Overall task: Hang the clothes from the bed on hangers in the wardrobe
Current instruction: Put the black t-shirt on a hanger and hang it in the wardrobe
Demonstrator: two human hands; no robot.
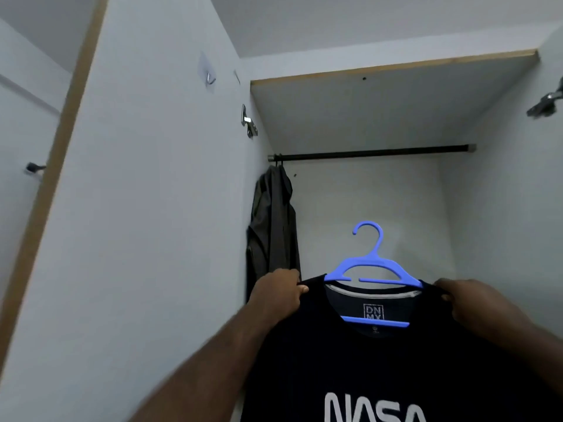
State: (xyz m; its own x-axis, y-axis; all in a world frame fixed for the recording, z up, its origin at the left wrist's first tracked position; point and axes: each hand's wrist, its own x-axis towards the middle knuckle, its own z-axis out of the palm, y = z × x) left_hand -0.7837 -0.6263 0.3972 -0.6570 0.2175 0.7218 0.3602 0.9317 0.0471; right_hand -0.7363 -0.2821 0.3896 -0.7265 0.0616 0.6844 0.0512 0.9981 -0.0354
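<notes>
A dark navy T-shirt [365, 360] with white NASA lettering hangs on a blue plastic hanger [370, 266], held up in front of the open wardrobe. My left hand [278, 295] pinches the shirt's left shoulder. At the other shoulder, my right hand [478, 303] grips the fabric. The hanger's hook points up, well below the black rail [380, 153] that spans the wardrobe. A dark grey garment [272, 226] hangs from the rail at its far left end.
The open wardrobe door [137, 208] stands at the left with a small hook [209, 78] and a hinge [248, 121] on it. A shelf [380, 95] sits above the rail. Another hinge [545, 105] shows at the right wall. The rail is bare to the right of the grey garment.
</notes>
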